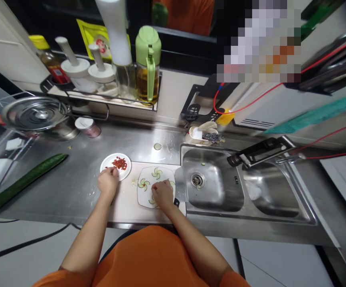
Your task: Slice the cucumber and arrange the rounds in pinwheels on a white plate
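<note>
A small white plate (pixel 103 164) holds a heap of chopped red pieces (pixel 119 163). My left hand (pixel 108 184) is at this plate's front edge, its fingers closed together; whatever they hold is too small to make out. Over the squarish white plate (pixel 142 197) is my right hand (pixel 162 194), its fingers curled in, their contents hidden. Thin green slices (pixel 157 173) are laid in curved pinwheels on that plate, and a red bit sits at the centre of the left one. Both plates touch or overlap the pale cutting board (pixel 125 203).
A knife (pixel 180 183) lies beside the squarish plate, near the double sink (pixel 214 179). A long cucumber (pixel 26 181) is on the left counter, below a lidded pot (pixel 41 115). A small tub (pixel 87 127) and a rack of bottles (pixel 148 67) stand behind.
</note>
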`<state>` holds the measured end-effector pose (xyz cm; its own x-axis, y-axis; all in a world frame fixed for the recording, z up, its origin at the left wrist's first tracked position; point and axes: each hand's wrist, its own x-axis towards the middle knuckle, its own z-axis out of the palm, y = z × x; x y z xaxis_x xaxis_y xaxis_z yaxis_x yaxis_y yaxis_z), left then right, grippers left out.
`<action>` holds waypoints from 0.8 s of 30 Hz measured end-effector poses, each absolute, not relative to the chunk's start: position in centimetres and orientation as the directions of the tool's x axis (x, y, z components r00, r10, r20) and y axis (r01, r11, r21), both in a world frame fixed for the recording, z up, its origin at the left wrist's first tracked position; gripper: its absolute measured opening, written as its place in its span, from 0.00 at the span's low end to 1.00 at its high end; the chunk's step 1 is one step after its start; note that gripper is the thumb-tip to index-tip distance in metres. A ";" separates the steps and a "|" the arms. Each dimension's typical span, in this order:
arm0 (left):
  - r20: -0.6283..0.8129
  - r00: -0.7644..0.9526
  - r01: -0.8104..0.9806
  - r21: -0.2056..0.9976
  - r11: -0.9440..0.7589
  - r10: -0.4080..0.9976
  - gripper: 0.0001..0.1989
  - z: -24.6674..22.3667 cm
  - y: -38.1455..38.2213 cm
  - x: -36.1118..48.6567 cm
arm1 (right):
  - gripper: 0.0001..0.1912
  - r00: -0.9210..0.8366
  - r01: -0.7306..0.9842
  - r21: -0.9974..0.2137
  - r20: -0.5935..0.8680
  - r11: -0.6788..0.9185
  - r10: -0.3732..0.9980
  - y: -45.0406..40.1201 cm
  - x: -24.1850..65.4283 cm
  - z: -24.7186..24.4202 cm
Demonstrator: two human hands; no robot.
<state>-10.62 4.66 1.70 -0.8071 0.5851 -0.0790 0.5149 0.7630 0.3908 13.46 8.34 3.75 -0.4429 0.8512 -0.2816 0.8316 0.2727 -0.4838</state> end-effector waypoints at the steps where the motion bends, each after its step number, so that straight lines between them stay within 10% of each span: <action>1: -0.080 -0.807 0.512 0.397 0.761 0.585 0.16 1.9 4.5 -10.5 | 0.09 -0.439 0.833 -0.481 -0.276 0.272 0.855 8.3 13.6 3.8; 12: -0.219 -0.474 0.438 0.782 0.444 0.853 0.13 4.7 5.3 -2.4 | 0.09 -0.302 0.866 -0.482 -0.290 0.134 0.908 9.5 14.7 4.9; 24: -0.361 -0.293 0.567 0.680 0.465 0.885 0.13 3.7 10.2 0.8 | 0.12 -0.239 0.906 -0.410 -0.295 0.103 0.925 12.6 13.6 4.7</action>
